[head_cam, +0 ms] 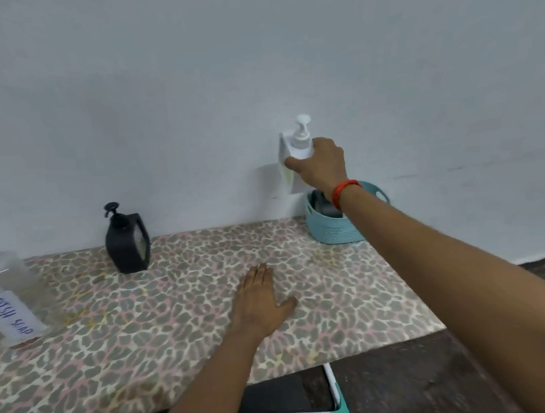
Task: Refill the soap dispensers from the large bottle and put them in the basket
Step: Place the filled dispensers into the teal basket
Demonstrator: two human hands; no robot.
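We note right hand (318, 166) curled round white dispenser (301, 141), gripping its body, pump upright, raised just above basket (332, 230) and clear of its rim. Red band (345, 191) on that wrist. Dark item (322, 205) inside basket; we cannot tell what. Left hand (260, 303) released, fingers straight, palm flat on patterned table (175, 313), left of basket and nearer us. Black dispenser (127, 242) upright on table, well left of basket. Large bottle (5, 295) labelled "DISH SOAP" farthest left of basket.
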